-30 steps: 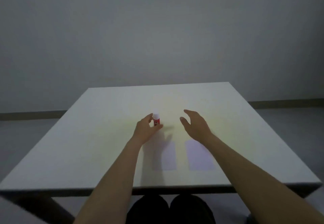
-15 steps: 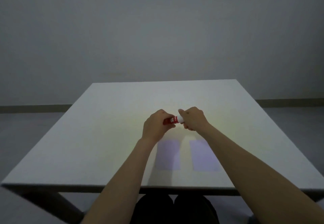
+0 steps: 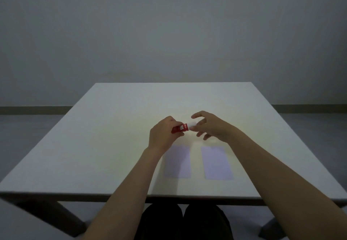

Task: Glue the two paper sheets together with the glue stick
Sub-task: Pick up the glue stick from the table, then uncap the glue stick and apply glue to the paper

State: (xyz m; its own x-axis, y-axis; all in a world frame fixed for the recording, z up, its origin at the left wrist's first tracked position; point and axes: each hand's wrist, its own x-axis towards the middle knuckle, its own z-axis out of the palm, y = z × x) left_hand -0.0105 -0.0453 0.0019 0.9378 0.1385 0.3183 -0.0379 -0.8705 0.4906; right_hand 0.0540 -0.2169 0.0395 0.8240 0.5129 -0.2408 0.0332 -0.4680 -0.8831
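The left hand is closed round the red body of the glue stick, holding it roughly horizontal above the table, w/ the white cap pointing to the person's right. The right hand sits at the cap end: thumb and index spread apart, other fingers loosely curled, fingertips touching or just beside the cap; can't tell if they actually pinch it, so the grip reads as half-open. The cap looks seated on the stick, no gap visible btwn cap and red label. Below the hands, nearer the person, two pale lilac paper sheets lie flat on the tabletop, side by side and apart: left sheet, partly crossed by the left forearm at its near-left corner, and right sheet, w/ the right forearm passing over its far-right corner. Neither sheet is touched by a hand. Both hands are lifted off the surface, approx. over the table's middle, just beyond the sheets' far edges. Dark trousers show under the near table edge.
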